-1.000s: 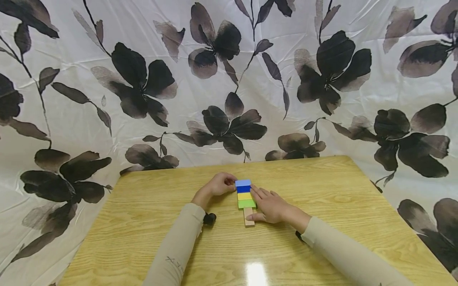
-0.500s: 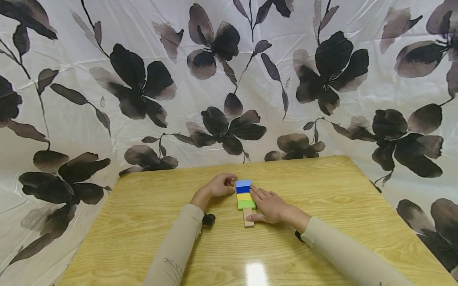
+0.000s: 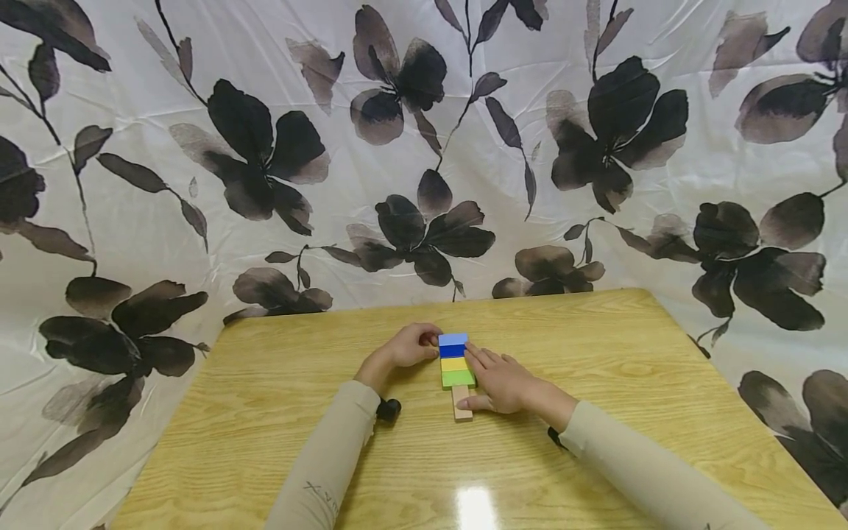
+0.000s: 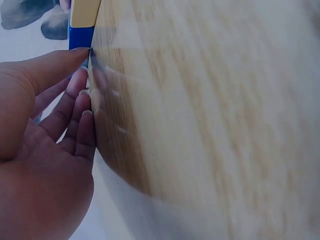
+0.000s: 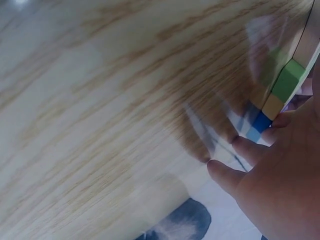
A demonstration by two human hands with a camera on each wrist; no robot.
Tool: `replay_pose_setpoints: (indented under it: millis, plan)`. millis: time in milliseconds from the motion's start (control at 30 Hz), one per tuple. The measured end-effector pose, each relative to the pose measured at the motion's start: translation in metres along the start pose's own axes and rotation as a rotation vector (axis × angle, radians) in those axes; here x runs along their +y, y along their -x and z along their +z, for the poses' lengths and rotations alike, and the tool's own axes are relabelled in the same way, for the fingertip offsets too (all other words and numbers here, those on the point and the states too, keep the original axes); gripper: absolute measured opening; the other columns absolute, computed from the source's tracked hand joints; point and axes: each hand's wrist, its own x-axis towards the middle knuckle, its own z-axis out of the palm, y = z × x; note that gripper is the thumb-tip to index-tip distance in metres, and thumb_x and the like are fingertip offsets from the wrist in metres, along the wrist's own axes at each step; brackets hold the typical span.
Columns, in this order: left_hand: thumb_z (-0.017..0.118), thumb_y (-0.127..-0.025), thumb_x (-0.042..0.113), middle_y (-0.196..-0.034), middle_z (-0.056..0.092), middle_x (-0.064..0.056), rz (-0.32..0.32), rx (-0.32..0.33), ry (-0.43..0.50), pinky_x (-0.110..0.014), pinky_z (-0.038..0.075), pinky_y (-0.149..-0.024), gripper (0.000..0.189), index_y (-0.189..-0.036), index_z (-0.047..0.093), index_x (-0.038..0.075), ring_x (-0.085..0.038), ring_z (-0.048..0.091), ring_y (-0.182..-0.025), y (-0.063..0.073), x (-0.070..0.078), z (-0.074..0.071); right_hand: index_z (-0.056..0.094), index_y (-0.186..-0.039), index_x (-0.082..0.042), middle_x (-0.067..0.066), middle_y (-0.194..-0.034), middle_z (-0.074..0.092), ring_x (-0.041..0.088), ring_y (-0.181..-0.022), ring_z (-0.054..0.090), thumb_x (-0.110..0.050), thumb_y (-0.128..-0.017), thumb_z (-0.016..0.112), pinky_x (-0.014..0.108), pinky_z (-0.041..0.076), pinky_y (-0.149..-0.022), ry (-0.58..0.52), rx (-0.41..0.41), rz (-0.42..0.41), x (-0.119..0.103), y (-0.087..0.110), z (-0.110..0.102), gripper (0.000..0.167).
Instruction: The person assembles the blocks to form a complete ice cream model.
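A row of wooden blocks lies on the table, running toward the person: a light blue block (image 3: pixel 453 339) farthest, then a dark blue block (image 3: pixel 453 352), a yellow block (image 3: pixel 453 364), a green block (image 3: pixel 458 378) and a narrower plain wood block (image 3: pixel 462 411) nearest. My left hand (image 3: pixel 408 345) is at the left side of the blue blocks, thumb tip (image 4: pixel 84 53) against the dark blue edge, fingers loosely bent. Along the right side my right hand (image 3: pixel 505 384) lies with fingers extended, their tips by the dark blue block. Its thumb (image 3: pixel 474 403) rests on the plain wood block.
The wood-grain table (image 3: pixel 318 442) has its back edge against a white curtain (image 3: pixel 517 44) with dark flowers. A black wrist camera (image 3: pixel 389 410) sits at the left wrist, and another shows under the right.
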Motion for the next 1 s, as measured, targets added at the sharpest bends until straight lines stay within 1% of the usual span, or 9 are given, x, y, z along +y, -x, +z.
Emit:
replay_pose_setpoints:
  millis: [167,333,567,733,867,1000]
  plan:
    - [0.071,-0.092,-0.002,-0.104,0.066,-0.008,-0.006,-0.008,0.01,-0.036,0.048,-0.094,0.036,-0.127,0.064,-0.004,-0.019,0.057,-0.098,0.0,0.0,-0.001,0.019,-0.162,0.0,0.015,-0.171,0.011,0.035,-0.154,0.022,-0.067,-0.098,0.05,0.063,0.028,-0.116,0.006,0.002,0.01,-0.002,-0.001,-0.001,0.098]
    - [0.071,-0.092,-0.003,-0.103,0.066,-0.008,-0.002,-0.006,0.011,-0.037,0.048,-0.096,0.036,-0.127,0.064,-0.005,-0.02,0.058,-0.099,0.001,0.0,-0.001,0.019,-0.162,-0.001,0.016,-0.171,0.011,0.036,-0.154,0.022,-0.068,-0.098,0.051,0.063,0.028,-0.116,0.013,-0.003,0.006,-0.003,-0.001,-0.001,0.098]
    - [0.069,-0.091,-0.005,-0.107,0.066,-0.01,-0.017,-0.003,0.049,-0.038,0.049,-0.098,0.043,-0.132,0.058,-0.009,-0.023,0.06,-0.102,0.005,-0.001,-0.001,0.016,-0.163,-0.002,0.015,-0.171,0.008,0.036,-0.155,0.02,-0.069,-0.096,0.051,0.063,0.026,-0.117,-0.015,0.009,-0.003,0.003,-0.006,0.008,0.101]
    - [0.069,-0.09,-0.007,-0.107,0.066,-0.013,-0.01,0.004,0.064,-0.034,0.051,-0.093,0.047,-0.135,0.055,-0.012,-0.022,0.061,-0.098,0.008,-0.002,-0.004,0.016,-0.163,-0.003,0.012,-0.171,0.008,0.035,-0.155,0.019,-0.07,-0.095,0.053,0.062,0.024,-0.119,-0.05,0.035,0.001,0.008,-0.008,0.012,0.103]
    - [0.067,-0.09,-0.009,-0.108,0.065,-0.013,-0.043,0.01,0.075,-0.029,0.05,-0.086,0.048,-0.136,0.055,-0.01,-0.018,0.059,-0.093,0.012,-0.004,-0.007,0.017,-0.163,-0.003,0.012,-0.171,0.01,0.034,-0.155,0.019,-0.07,-0.095,0.055,0.061,0.023,-0.119,-0.06,0.045,0.007,0.009,-0.007,0.011,0.103]
    - [0.064,-0.091,-0.01,-0.11,0.065,-0.014,-0.063,0.006,0.086,-0.028,0.049,-0.084,0.048,-0.138,0.053,-0.01,-0.016,0.058,-0.092,0.015,-0.009,-0.009,0.019,-0.163,-0.001,0.015,-0.171,0.012,0.035,-0.154,0.021,-0.069,-0.095,0.056,0.06,0.024,-0.119,-0.06,0.058,0.001,0.006,-0.004,0.009,0.103]
